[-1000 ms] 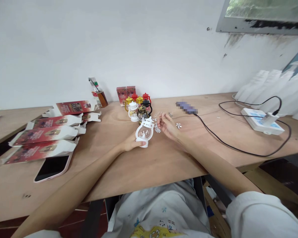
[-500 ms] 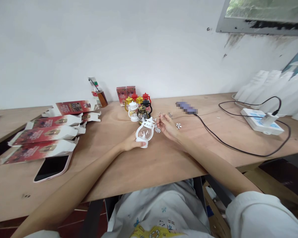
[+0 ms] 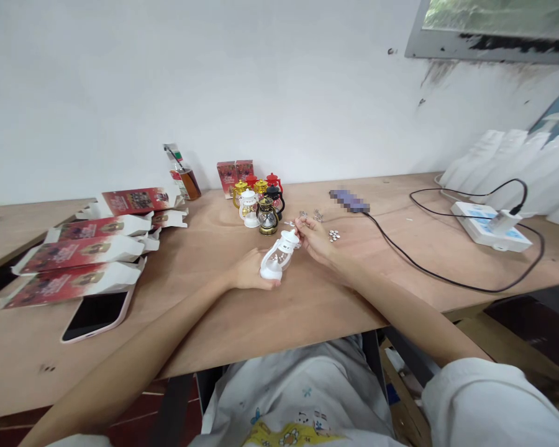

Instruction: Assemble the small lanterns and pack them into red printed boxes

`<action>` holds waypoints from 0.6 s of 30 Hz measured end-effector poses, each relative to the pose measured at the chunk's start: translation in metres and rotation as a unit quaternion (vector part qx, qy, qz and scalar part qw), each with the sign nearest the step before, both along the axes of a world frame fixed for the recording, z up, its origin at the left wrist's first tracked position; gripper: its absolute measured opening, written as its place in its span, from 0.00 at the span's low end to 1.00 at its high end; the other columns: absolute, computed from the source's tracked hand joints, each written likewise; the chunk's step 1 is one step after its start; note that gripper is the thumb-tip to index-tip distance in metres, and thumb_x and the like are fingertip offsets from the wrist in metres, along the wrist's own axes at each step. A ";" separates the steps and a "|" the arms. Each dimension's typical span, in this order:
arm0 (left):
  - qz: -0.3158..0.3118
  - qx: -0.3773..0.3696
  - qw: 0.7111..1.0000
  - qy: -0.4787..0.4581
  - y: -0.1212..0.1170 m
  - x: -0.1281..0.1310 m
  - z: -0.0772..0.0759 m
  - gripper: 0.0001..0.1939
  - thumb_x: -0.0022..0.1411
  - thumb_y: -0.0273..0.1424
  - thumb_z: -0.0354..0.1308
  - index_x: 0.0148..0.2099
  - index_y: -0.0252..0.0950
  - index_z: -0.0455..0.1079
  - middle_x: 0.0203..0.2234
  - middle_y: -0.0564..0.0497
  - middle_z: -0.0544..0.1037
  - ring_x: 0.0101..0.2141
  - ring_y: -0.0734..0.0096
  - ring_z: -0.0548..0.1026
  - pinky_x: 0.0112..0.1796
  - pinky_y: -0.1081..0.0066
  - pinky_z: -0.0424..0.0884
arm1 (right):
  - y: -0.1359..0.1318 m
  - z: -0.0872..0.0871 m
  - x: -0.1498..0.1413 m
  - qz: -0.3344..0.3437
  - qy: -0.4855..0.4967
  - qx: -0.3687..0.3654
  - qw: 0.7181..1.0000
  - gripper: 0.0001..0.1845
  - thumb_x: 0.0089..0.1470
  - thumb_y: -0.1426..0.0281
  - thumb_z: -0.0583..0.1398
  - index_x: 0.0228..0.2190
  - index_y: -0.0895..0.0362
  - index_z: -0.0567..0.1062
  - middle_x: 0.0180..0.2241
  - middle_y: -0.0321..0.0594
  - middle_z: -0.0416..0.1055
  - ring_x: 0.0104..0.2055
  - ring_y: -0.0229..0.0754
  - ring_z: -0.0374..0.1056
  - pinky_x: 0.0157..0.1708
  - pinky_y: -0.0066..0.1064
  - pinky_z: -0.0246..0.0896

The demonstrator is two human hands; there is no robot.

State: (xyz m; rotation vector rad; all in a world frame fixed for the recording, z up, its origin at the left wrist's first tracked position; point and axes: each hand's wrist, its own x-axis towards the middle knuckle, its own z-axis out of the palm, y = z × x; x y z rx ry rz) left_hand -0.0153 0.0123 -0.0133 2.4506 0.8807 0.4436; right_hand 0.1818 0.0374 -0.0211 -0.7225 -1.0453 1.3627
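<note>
My left hand (image 3: pixel 250 272) is wrapped round the base of a small white lantern (image 3: pixel 281 256) with a clear globe. The lantern leans, its cap pointing up and to the right. At that cap, the fingertips of my right hand (image 3: pixel 317 239) are pinched together; whatever they hold is too small to make out. Just beyond stand several little lanterns: a bronze one (image 3: pixel 267 217), another white one (image 3: pixel 248 208), a black one (image 3: pixel 273 197), gold ones and red ones. Small metal pieces (image 3: pixel 317 216) and round button cells (image 3: pixel 334 235) lie beside my right hand.
Several flattened red-and-white boxes (image 3: pixel 79 253) cover the left side, with a phone (image 3: pixel 95 315) partly under them. A bottle (image 3: pixel 186 180) stands near the wall. On the right are a blurred purple item (image 3: pixel 349 200), a black cable (image 3: pixel 428 279) and a white power strip (image 3: pixel 491 226).
My left hand has turned and tilted the white lantern, its cap moving right to my right fingertips. My right hand has shifted only slightly and stays pinched.
</note>
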 end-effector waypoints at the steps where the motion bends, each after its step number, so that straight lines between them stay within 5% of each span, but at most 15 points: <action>1: 0.001 -0.003 1.000 -0.003 0.000 0.000 0.000 0.18 0.44 0.40 0.61 0.37 0.36 0.69 0.28 0.52 0.72 0.32 0.65 0.70 0.39 0.67 0.69 | 0.000 0.000 0.000 -0.006 -0.005 0.008 1.000 0.21 0.39 0.55 0.68 0.26 0.55 0.67 0.19 0.27 0.65 0.19 0.29 0.58 0.18 0.21 0.53; 6: 0.018 -0.039 0.998 -0.041 0.000 0.000 -0.005 0.22 0.45 0.41 0.61 0.42 0.35 0.70 0.34 0.50 0.75 0.38 0.62 0.72 0.47 0.64 0.68 | 0.001 -0.002 0.003 -0.078 -0.052 0.079 0.992 0.20 0.43 0.55 0.66 0.33 0.52 0.66 0.22 0.27 0.68 0.18 0.28 0.57 0.18 0.21 0.53; 10: 0.056 -0.065 0.995 -0.056 0.001 0.001 -0.007 0.23 0.45 0.43 0.61 0.42 0.35 0.70 0.34 0.50 0.76 0.38 0.61 0.73 0.44 0.64 0.69 | 0.005 -0.003 0.009 -0.132 -0.107 0.126 0.977 0.16 0.50 0.57 0.62 0.35 0.50 0.64 0.26 0.27 0.67 0.20 0.29 0.58 0.20 0.23 0.55; 18: 0.236 -0.079 0.941 -0.231 0.019 -0.005 -0.013 0.29 0.47 0.51 0.59 0.42 0.31 0.70 0.33 0.48 0.77 0.34 0.62 0.72 0.36 0.67 0.68 | 0.015 -0.009 0.026 -0.235 -0.251 0.147 0.927 0.11 0.57 0.60 0.54 0.39 0.52 0.68 0.26 0.30 0.64 0.20 0.31 0.57 0.23 0.26 0.55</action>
